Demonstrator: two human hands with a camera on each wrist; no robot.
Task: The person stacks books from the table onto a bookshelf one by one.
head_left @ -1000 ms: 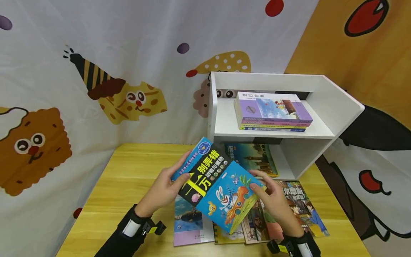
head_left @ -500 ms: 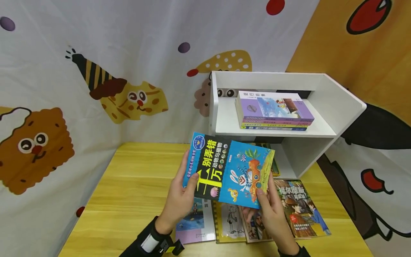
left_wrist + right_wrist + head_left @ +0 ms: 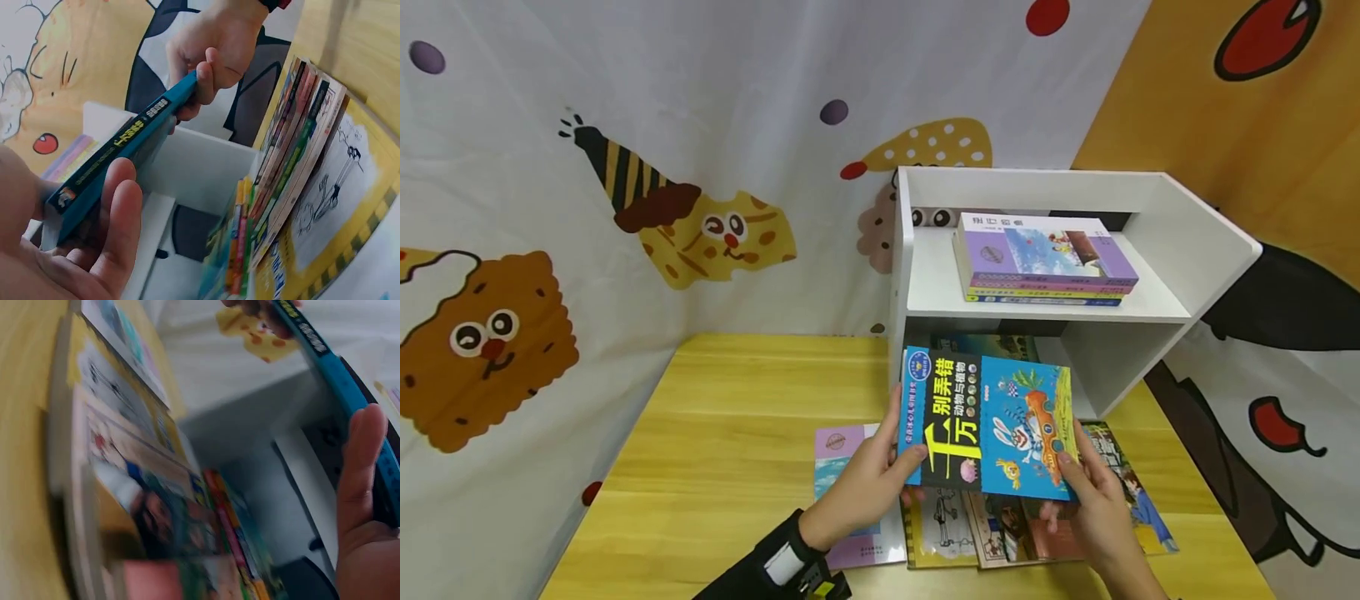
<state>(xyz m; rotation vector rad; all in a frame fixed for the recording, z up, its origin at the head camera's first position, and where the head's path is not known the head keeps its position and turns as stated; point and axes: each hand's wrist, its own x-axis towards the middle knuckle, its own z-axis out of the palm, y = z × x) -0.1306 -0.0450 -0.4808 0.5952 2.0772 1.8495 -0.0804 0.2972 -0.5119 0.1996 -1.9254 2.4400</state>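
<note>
A blue children's book (image 3: 1026, 425) with a black title band is held flat between both hands in the head view, in front of a white bookshelf (image 3: 1150, 333). My left hand (image 3: 867, 485) grips its left end, thumb on the cover. The right end is pinched by my right hand (image 3: 1102, 504), thumb on top and fingers beneath. In the left wrist view the book's spine (image 3: 128, 134) shows between the two hands. The right wrist view shows my right thumb (image 3: 362, 469) against the book's edge.
Several overlapping books lie on the wooden table below, including a yellow one (image 3: 940, 529) and a purple one (image 3: 853, 546). A stack of books (image 3: 1045, 258) occupies the upper shelf. On the lower shelf lie more books (image 3: 237, 237). A printed curtain (image 3: 737, 83) hangs behind.
The blue book has turned from a slant to nearly level and moved right, toward the front of the lower shelf. Both hands have moved with it and keep their hold.
</note>
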